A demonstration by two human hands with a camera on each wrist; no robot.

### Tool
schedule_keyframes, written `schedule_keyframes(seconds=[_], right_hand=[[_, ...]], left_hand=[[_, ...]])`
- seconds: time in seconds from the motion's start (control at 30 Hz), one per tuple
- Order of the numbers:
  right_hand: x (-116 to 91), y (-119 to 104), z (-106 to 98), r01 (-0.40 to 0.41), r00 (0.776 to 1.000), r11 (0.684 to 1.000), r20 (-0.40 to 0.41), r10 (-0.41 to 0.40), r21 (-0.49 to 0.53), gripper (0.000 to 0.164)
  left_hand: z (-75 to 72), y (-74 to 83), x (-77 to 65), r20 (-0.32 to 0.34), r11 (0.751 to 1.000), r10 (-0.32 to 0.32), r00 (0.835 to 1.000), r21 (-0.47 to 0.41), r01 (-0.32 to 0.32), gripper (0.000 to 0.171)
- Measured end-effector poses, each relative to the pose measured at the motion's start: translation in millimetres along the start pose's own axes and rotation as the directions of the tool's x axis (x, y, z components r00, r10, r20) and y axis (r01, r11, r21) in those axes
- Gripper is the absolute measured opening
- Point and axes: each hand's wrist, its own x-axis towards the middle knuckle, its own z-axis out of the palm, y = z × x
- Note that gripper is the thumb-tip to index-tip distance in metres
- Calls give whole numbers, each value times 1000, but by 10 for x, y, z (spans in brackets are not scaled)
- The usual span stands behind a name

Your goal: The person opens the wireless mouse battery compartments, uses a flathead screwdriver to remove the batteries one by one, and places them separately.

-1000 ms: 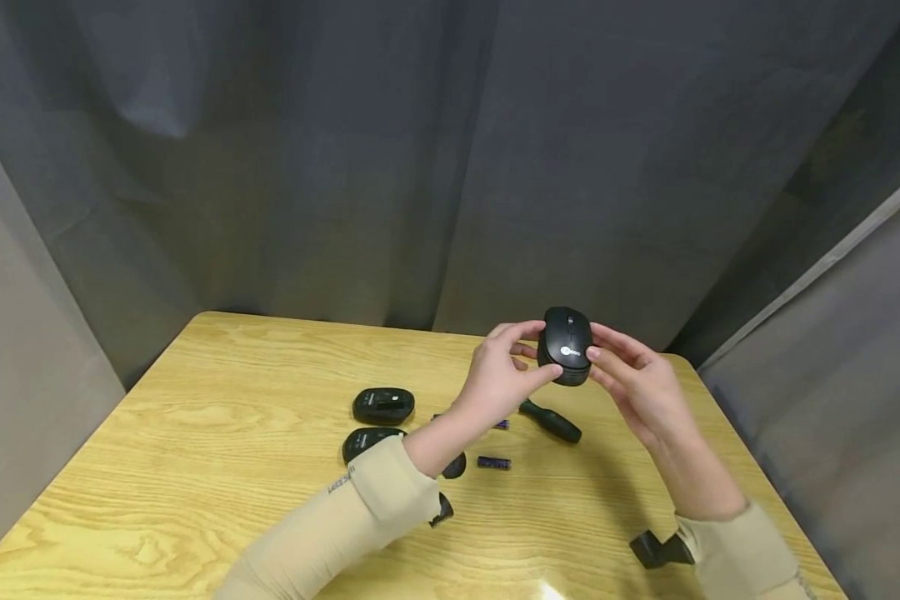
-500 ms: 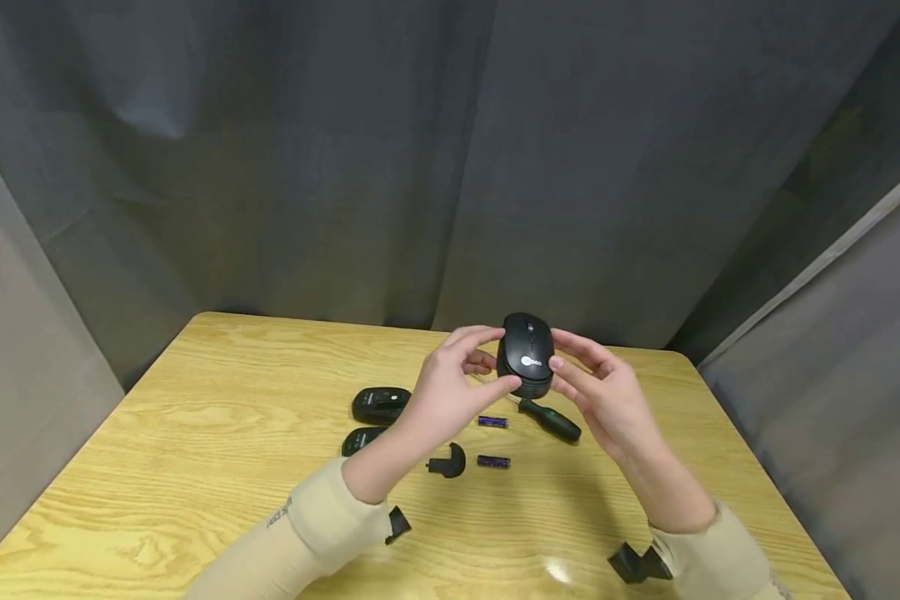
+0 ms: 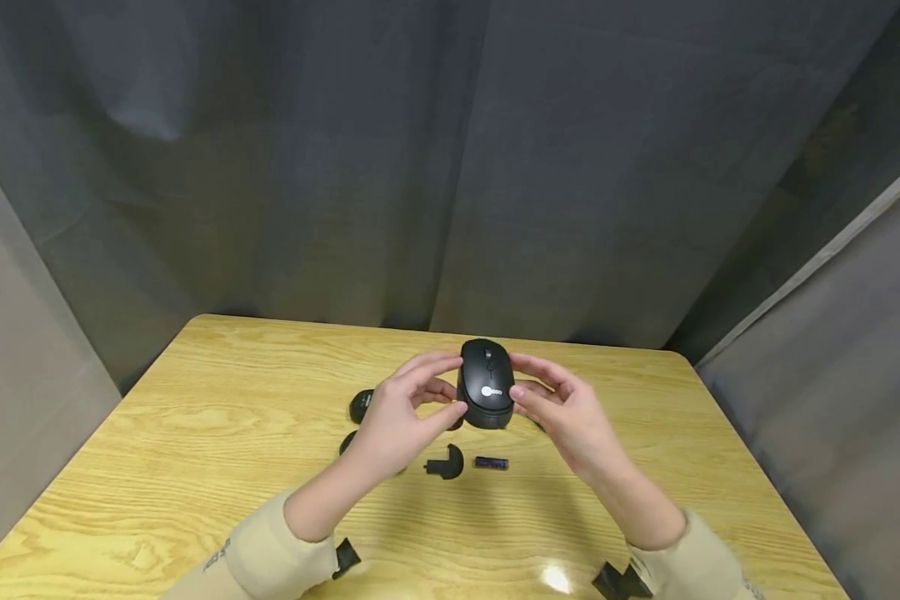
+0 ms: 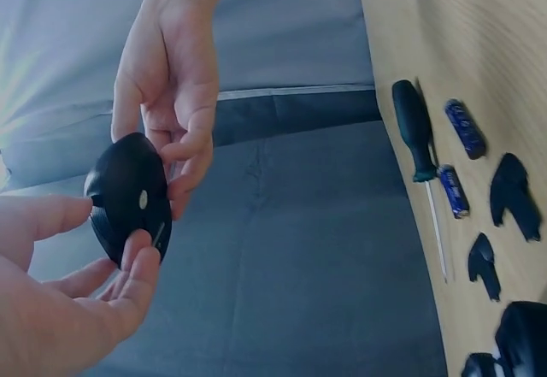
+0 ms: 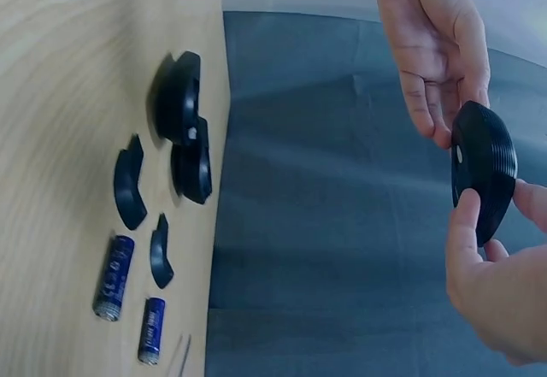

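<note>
The mouse [image 3: 486, 371] is black with a white logo [image 3: 487, 391], the batteries [image 4: 465, 128] blue, the screwdriver [image 4: 413, 125] dark-handled with a silvery shaft [image 4: 436, 227], the table [image 3: 157, 475] yellow with brownish wood grain, the curtain [image 3: 330, 167] dark grey and the sleeves [image 3: 277, 550] beige.

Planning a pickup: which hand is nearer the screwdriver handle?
Right. In the head view, the right hand covers most of the screwdriver handle; the left hand is farther left, past the mouse.

Mouse [image 3: 486, 379] above table [image 3: 232, 450], screwdriver [image 4: 414, 125] beside batteries [image 4: 466, 129]
</note>
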Motion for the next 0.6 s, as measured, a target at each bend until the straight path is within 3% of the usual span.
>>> schedule_keyframes(seconds=[0.2,0.6], right_hand=[[-25,119,58,-17,999,999,43,18,-29,51],[-43,394,155,-77,991,997,108,78,-15,53]], left_hand=[[-53,-127,-107,-4,1000,6,1000,-26,-7,45],[-144,-407,-282,29,997,-80,996,-15,81,49]])
